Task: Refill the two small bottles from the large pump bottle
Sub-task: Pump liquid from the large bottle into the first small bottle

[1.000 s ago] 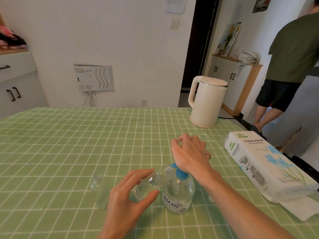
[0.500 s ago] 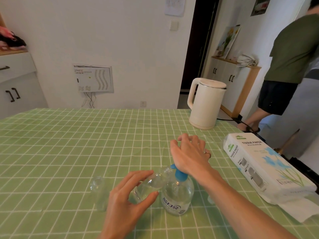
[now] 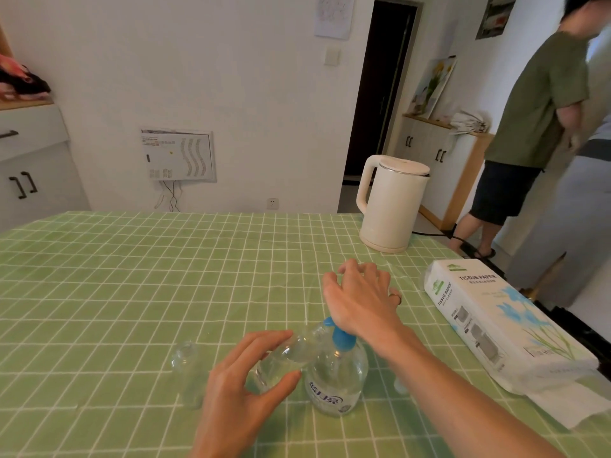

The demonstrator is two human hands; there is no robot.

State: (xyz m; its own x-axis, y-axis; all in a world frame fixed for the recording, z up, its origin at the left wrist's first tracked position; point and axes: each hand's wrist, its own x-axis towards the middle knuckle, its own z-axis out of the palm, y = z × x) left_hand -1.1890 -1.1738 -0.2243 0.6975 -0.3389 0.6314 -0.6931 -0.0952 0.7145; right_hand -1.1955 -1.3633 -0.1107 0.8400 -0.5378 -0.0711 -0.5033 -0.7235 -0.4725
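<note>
The left hand (image 3: pixel 238 381) is gripping 1 small clear plastic bottle (image 3: pixel 284 358), tilting its mouth rightward toward the blue spout (image 3: pixel 329 322) of the large clear pump bottle (image 3: pixel 334 381); the right hand (image 3: pixel 360 299), fingers straight, is pressing that pump.

The left hand (image 3: pixel 238 388) gripped a tilted small bottle (image 3: pixel 284 358), its mouth at the blue nozzle of the large pump bottle (image 3: pixel 337 381), while the right hand (image 3: pixel 360 302) pressed the pump head, fingers spread. A second small bottle (image 3: pixel 188 371) stood upright just left; a kettle (image 3: pixel 390 203) and tissue pack (image 3: pixel 489 322) sat farther right
</note>
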